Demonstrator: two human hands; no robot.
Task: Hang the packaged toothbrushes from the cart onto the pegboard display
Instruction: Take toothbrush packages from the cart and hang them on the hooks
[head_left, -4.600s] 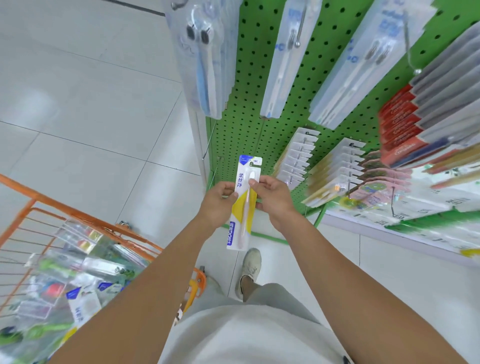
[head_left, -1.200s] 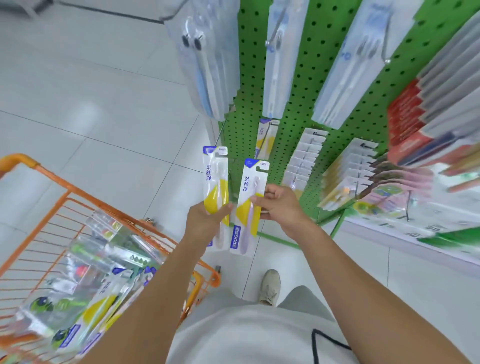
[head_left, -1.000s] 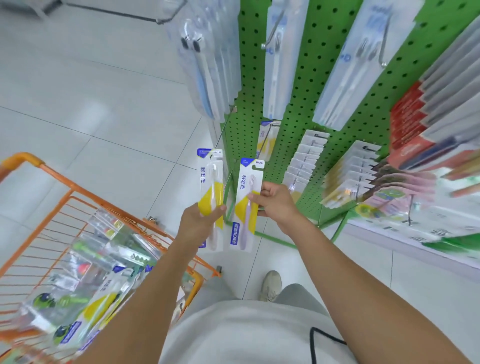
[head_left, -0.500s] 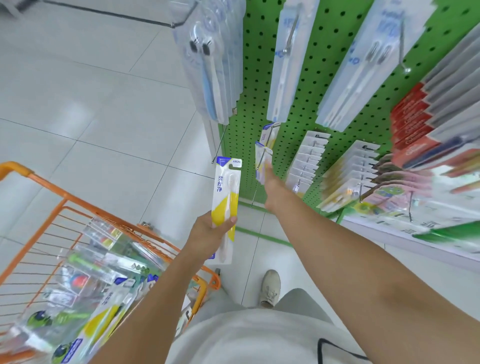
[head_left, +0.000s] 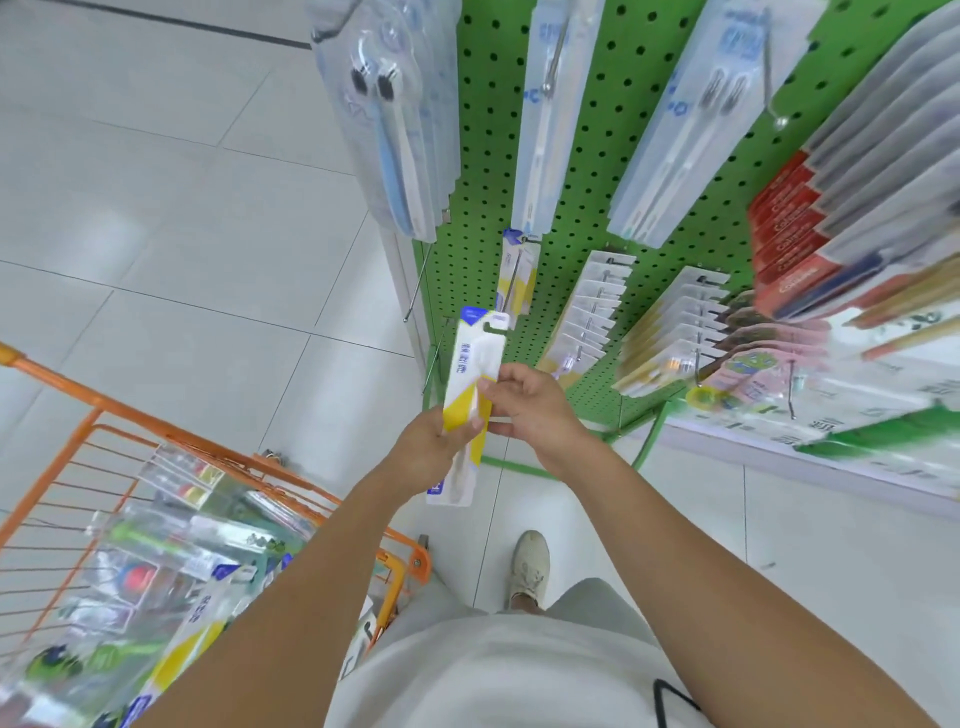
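A white, yellow and blue packaged toothbrush (head_left: 470, 374) is upright in front of me, below the green pegboard (head_left: 613, 171). My left hand (head_left: 431, 447) grips its lower middle. My right hand (head_left: 530, 405) pinches its right edge with thumb and fingers. Same-type packs (head_left: 517, 270) hang on a low peg just above and beyond it. The orange cart (head_left: 171, 441) at the lower left holds several more packaged toothbrushes (head_left: 156, 561).
Long clear toothbrush packs (head_left: 395, 119) hang from upper pegs, jutting out over the hands. An empty metal peg (head_left: 418, 280) sticks out at the board's left edge. Rows of small packs (head_left: 592, 312) and red toothpaste boxes (head_left: 795, 239) fill the right. My shoe (head_left: 530, 566) stands on the tiled floor.
My right hand hung its pack on the low peg, then came back and took hold of the pack in my left hand. The left hand moved that pack rightwards.
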